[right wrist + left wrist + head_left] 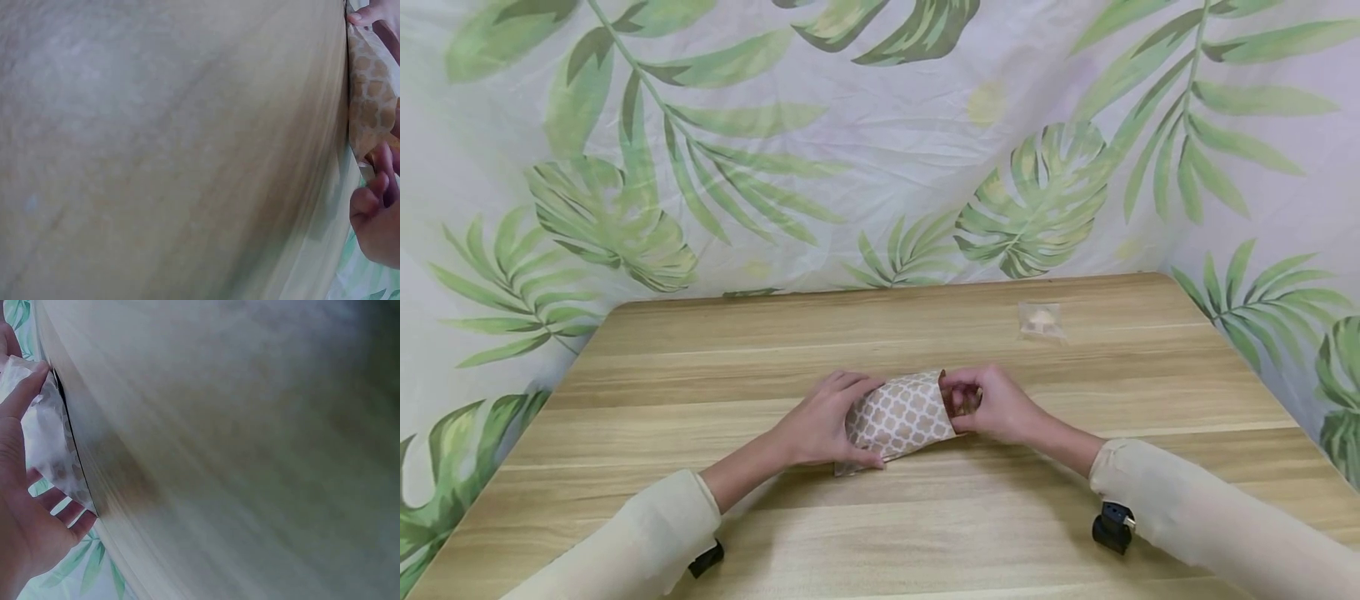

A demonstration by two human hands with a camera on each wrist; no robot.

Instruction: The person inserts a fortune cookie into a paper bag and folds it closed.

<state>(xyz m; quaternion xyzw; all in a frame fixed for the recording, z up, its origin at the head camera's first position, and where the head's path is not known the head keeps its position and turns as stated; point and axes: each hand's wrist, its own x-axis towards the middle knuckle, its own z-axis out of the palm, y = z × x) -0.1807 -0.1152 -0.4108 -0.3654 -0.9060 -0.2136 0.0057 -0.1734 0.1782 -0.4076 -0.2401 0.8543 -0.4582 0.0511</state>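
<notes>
A brown paper bag with a white lattice pattern (901, 414) lies on its side near the middle of the light wooden surface (775, 333). The left hand (823, 421) grasps the closed end of this bag, with the fingers curled around it from above and the thumb under the front edge. The right hand (992, 404) is at the open mouth of the bag, and its grip is clenched on the rim there; the fingertips seem to go a little inside. I judge that the step in hand is holding the mouth open, to put something in or take something out. The next move calls for a steady left hand, so the bag does not slide, and for a careful pull on the thin paper rim. What is inside the bag I cannot tell, the opening is dark. Behind the bag to the right, well apart, lies a small clear plastic packet (1041, 320) with something pale in it.
</notes>
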